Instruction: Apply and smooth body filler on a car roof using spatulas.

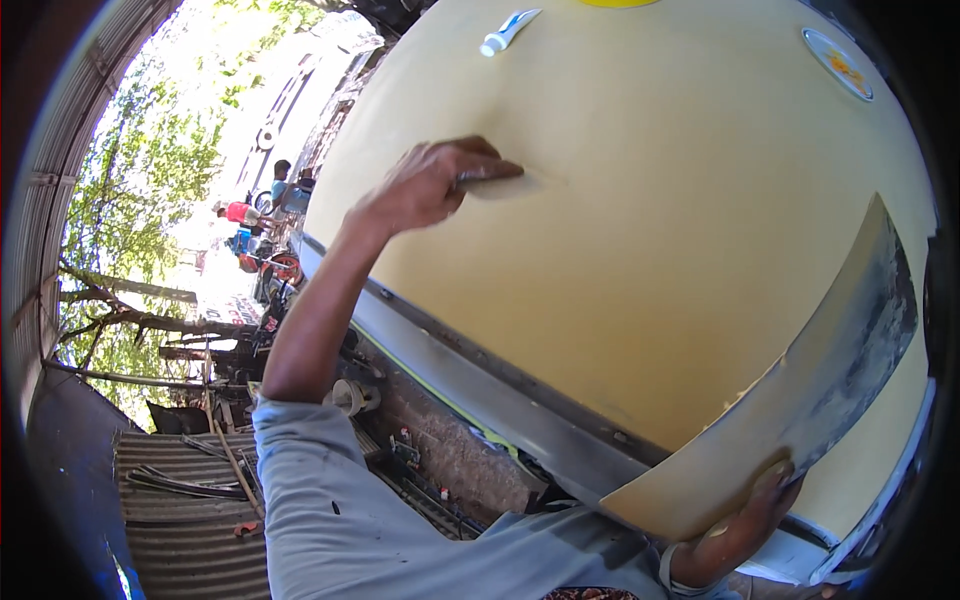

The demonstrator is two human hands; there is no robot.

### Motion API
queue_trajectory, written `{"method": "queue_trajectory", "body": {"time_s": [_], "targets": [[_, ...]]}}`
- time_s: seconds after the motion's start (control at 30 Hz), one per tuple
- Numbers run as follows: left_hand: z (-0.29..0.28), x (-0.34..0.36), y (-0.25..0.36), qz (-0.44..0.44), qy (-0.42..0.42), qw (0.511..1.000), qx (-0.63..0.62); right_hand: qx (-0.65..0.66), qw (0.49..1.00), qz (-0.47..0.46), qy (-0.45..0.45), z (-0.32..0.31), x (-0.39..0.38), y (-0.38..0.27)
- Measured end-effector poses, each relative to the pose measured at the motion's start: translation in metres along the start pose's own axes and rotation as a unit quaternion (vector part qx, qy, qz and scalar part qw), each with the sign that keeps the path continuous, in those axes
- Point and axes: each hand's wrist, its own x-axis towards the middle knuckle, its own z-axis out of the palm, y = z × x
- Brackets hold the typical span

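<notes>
My left hand (430, 185) is closed on a small flat scraper (500, 180), blurred by motion, over a large cream-coloured panel (580, 270). At the lower right my right hand (765, 500) grips a long thin board (760, 410) by its lower edge; the board has grey-black smears and some cream paste along one edge. A white-and-blue tube (510, 32) lies on the panel at the top, and a small white oval piece with orange smears (838, 62) at the upper right.
A grey metal rail (500, 400) runs along the panel's near edge. On the left are corrugated sheets (180, 485), poles and a white bucket (350, 397). Farther back, two people (242, 212) are among motorbikes (282, 268) under trees. A yellow round object (615, 3) touches the top edge.
</notes>
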Motion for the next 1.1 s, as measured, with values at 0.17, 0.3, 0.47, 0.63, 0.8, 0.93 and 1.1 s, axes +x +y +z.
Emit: {"method": "queue_trajectory", "body": {"time_s": [0.17,0.3,0.47,0.63,0.8,0.93,1.1], "targets": [[0.02,-0.075,0.033,-0.067,0.009,0.998,0.016,0.005,0.999,-0.036,0.026,0.013,0.0,-0.018],[0.029,-0.128,0.057,-0.069,0.057,0.995,0.033,-0.152,0.959,-0.236,-0.041,0.019,-0.002,-0.029],[0.023,-0.169,0.091,-0.107,0.019,0.994,-0.018,0.167,0.977,-0.078,-0.106,0.063,0.004,-0.045],[0.057,-0.222,0.194,-0.143,0.245,0.8,-0.529,0.118,0.936,-0.122,-0.308,0.106,-0.039,-0.07],[0.051,-0.2,0.221,-0.033,-0.004,0.895,-0.444,0.162,0.922,-0.259,-0.238,0.094,-0.05,-0.084],[-0.004,-0.175,0.199,-0.029,0.107,0.983,-0.145,0.243,0.933,-0.162,-0.209,0.053,-0.032,-0.102],[-0.02,-0.059,0.076,-0.038,0.203,0.978,0.037,0.183,0.964,-0.133,-0.14,0.053,0.005,-0.078]]}}
